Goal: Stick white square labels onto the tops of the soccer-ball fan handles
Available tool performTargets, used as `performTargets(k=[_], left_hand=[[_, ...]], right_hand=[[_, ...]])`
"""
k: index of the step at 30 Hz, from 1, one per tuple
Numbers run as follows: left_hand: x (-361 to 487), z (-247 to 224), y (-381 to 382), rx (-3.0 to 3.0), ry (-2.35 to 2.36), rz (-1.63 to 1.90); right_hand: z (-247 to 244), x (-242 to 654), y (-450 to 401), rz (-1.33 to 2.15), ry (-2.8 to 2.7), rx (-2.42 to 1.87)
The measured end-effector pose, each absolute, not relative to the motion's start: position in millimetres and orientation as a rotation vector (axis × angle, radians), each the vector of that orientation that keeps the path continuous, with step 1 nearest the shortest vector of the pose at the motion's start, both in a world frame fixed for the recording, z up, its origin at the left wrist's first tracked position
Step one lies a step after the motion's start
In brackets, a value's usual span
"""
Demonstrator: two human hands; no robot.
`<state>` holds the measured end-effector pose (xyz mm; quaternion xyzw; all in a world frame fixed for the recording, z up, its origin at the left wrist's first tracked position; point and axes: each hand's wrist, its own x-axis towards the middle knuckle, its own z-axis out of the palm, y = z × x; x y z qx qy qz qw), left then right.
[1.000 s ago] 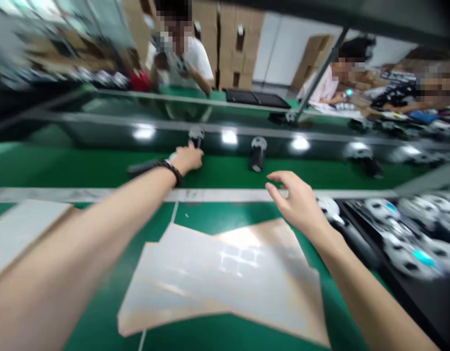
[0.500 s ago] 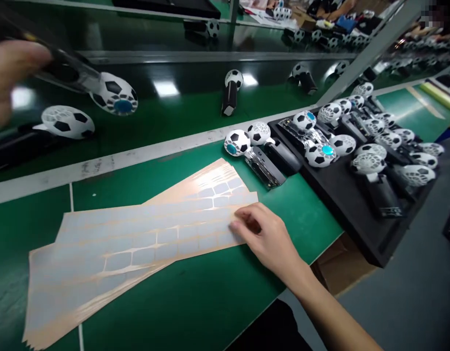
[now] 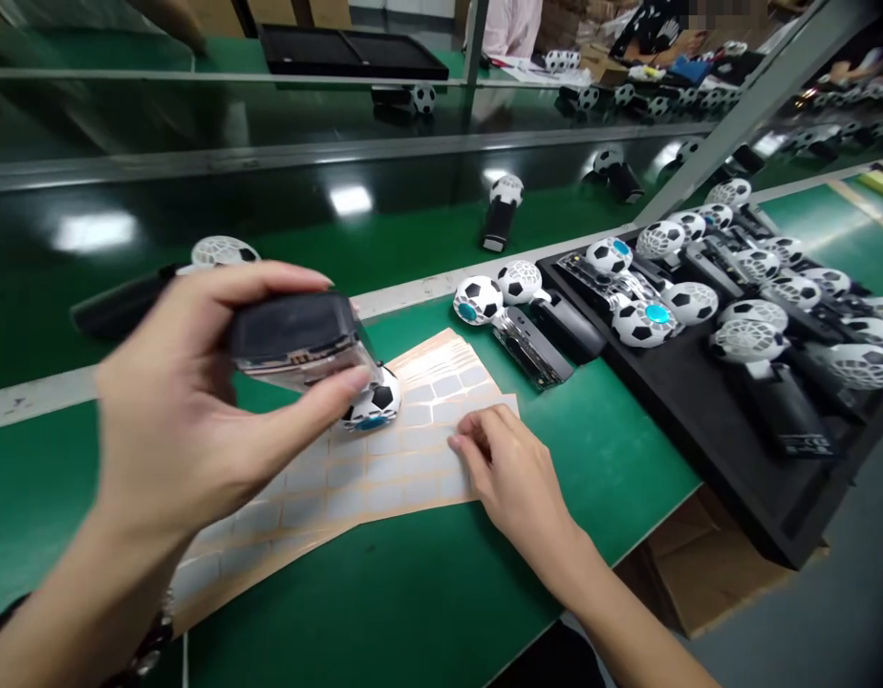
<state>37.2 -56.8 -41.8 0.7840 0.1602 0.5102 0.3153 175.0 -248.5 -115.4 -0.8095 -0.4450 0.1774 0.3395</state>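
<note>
My left hand (image 3: 190, 401) is shut on a handheld fan (image 3: 294, 334) with a black and clear body. Its soccer-ball head (image 3: 374, 401), with a blue centre, hangs just above a stack of peach-backed sheets of grey-white rectangular labels (image 3: 355, 468). The fan's grille is mostly turned away from me. My right hand (image 3: 509, 468) rests on the stack's right end, fingertips touching the top sheet. It holds nothing that I can see.
To the right, a black foam tray (image 3: 706, 459) holds several soccer-ball fans, and two more fans (image 3: 531, 349) lie beside it on the green mat. A raised conveyor behind carries upright fans (image 3: 500, 210). A person (image 3: 509, 19) stands at the far bench.
My left hand has come from the conveyor at the upper left, with the fan now in it, to above the label sheets. My right hand has stayed on the sheets.
</note>
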Motion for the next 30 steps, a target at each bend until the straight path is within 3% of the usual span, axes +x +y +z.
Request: performTargets(k=[5,9,13,20,30], left_hand=[[52.7,-73.1,-61.1,1.775,-0.046,1.328],[51.3,-80.1,-61.9,1.808,-0.077,1.396],[33.1,-54.8,-47.2,2.156,-0.093,1.509],[-10.6,-5.8,-31.6,2.525,-0.005,1.608],[-23.9,-2.1,-32.8,2.636,0.094,1.566]], right_hand=[[-114.9,184.9,-253.2,0.64,-1.107,-1.973],[-98.7,206.6,-257.0,0.878,-0.996,-1.728],[-41.6,209.6,-228.9,1.111,-0.768,-1.402],[51.6,156.9,-157.3,1.243,-1.089,-1.094],[43.9,144.5,-143.1,1.25,-1.109,-1.087]])
